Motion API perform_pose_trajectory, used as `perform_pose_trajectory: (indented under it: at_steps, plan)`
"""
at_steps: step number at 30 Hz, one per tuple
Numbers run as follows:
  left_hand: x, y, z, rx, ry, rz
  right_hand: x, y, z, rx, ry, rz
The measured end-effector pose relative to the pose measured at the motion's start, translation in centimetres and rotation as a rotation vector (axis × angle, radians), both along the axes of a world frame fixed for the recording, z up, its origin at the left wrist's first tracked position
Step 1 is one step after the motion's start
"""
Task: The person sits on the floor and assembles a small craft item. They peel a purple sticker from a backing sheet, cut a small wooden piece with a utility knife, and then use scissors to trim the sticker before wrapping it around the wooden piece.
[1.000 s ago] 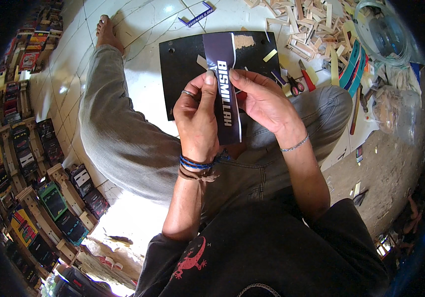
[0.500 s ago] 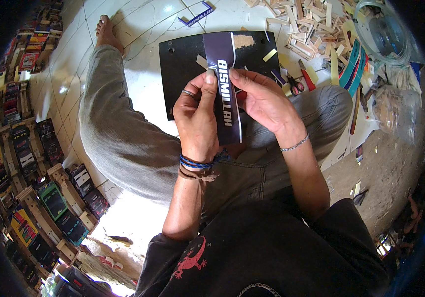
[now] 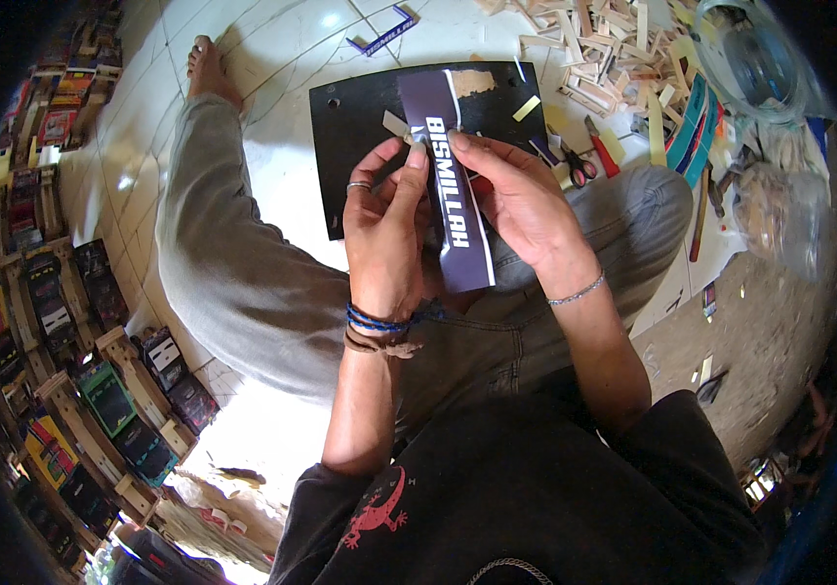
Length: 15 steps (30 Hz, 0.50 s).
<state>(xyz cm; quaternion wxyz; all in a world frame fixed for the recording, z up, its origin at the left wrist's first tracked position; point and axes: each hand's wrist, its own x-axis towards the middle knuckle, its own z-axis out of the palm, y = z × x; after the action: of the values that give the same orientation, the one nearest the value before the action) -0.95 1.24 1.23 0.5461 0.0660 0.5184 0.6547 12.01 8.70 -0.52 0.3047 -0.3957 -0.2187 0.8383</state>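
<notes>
A long dark purple sticker strip (image 3: pixel 465 265) with white lettering hangs between my hands, its lower end slanting toward the right. My left hand (image 3: pixel 385 219) is closed, thumb and fingers pinching the strip's left edge near a small pale piece. On the opposite edge, my right hand (image 3: pixel 524 200) pinches with thumb and forefinger, its other fingers curled behind. Under the strip's upper part lies a black board (image 3: pixel 365 112) with holes near its corners and a torn brown patch. A small cream strip (image 3: pixel 526 108) rests on the board.
Scissors (image 3: pixel 577 168) and a red-handled cutter (image 3: pixel 604 156) lie right of the board. Beyond them is a heap of wooden pieces (image 3: pixel 614 49), with teal strips (image 3: pixel 689 132) and a clear plastic bag (image 3: pixel 779 219). A purple bracket-shaped piece (image 3: pixel 387 37) sits on the tiles. Stacked lettered frames (image 3: pixel 106 395) line the left.
The strip has tilted, its lower end swinging to the right. Both hands have shifted slightly left, and my left fingers have changed their pinch on the edge.
</notes>
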Motion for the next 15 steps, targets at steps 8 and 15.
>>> perform_pose_trajectory:
  at_steps: [8,15]
  plan:
    - [0.9,-0.3,0.4,0.029,0.111,-0.096,0.3,0.2,-0.1,0.032,-0.07,-0.083]
    - [0.5,-1.2,0.3,-0.04,0.201,-0.392,1.0,1.5,0.8,0.071,-0.023,-0.126]
